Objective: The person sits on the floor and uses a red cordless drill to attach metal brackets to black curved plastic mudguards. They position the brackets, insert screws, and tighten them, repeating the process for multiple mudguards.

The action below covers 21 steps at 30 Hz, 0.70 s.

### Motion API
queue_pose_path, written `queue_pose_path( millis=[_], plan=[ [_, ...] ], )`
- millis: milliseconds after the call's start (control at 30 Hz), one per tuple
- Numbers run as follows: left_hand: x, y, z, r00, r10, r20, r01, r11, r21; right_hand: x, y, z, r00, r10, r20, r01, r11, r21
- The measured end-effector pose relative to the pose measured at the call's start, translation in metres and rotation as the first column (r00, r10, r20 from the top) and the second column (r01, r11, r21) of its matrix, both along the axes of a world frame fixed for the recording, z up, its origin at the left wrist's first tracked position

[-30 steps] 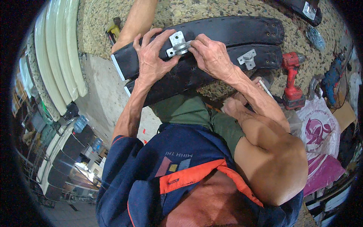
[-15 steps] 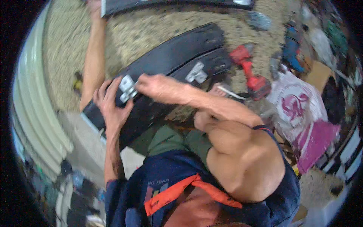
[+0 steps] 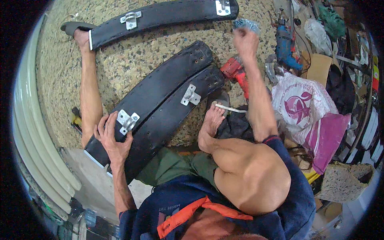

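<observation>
Two long black curved panels (image 3: 160,92) lie side by side on the speckled floor across my lap. My left hand (image 3: 112,138) rests on the near end of one panel, thumb and fingers on either side of a loose metal bracket (image 3: 128,120). A second bracket (image 3: 190,95) sits further along the other panel. My right hand (image 3: 245,42) is stretched far forward and blurred, just below a small bluish clear packet (image 3: 246,25). Whether it holds the packet is unclear.
A third black panel (image 3: 160,14) with brackets lies at the top. A red drill (image 3: 236,72) and a blue drill (image 3: 286,44) lie at right beside white and pink plastic bags (image 3: 304,104). White curved boards (image 3: 36,140) line the left. My legs stretch out on both sides of the panels.
My right hand left the bracket and reached forward to the packet beyond the red drill. My left hand stays on the bracket. The view swung so the third panel shows.
</observation>
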<state>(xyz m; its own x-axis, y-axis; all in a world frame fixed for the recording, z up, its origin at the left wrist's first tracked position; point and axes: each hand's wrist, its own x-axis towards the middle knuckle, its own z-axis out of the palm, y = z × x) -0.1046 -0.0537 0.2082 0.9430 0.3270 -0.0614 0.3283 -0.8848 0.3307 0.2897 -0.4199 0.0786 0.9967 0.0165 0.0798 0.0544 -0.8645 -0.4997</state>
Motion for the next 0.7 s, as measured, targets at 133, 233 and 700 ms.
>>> queue_pose_path(
  millis=[133,233,700],
  plan=[
    [0.005,0.001,0.003,1.0,0.002,0.001,-0.002,1.0,-0.014,0.079,-0.031,-0.066,0.993,0.108,-0.045,-0.116,0.953,-0.279],
    [0.001,0.004,0.005,1.0,-0.005,-0.014,0.004,1.0,-0.021,0.103,-0.029,-0.096,0.955,0.142,-0.259,-0.227,0.913,-0.338],
    [-0.009,0.009,0.001,0.999,0.019,0.05,-0.015,0.996,-0.093,0.053,-0.071,-0.117,0.979,0.018,-0.201,0.174,0.425,0.888]
  ],
)
